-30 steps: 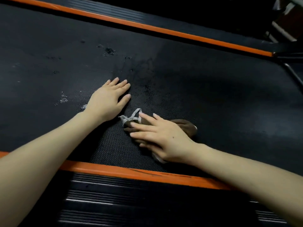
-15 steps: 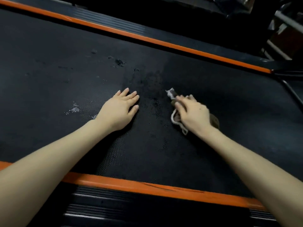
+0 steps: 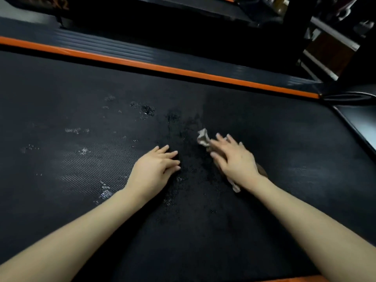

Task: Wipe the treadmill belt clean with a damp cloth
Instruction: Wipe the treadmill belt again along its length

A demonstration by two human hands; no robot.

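Right hand (image 3: 234, 159), centre frame, spreads its fingers flat over the cloth (image 3: 203, 137), pressing it onto the treadmill belt (image 3: 274, 129), likely for firm damp contact. Left hand (image 3: 155, 169) lies flat just left of it, fingers close together, seemingly bracing; wet spots (image 3: 146, 108) dot the upper left.

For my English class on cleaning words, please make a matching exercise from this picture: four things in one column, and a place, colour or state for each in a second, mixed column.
1 left hand
2 right hand
3 cloth
4 stripe

a orange, along the far edge of the belt
b flat on the belt, holding nothing
c pale, bunched under a hand
d pressing on the cloth

Pairs: 1-b, 2-d, 3-c, 4-a
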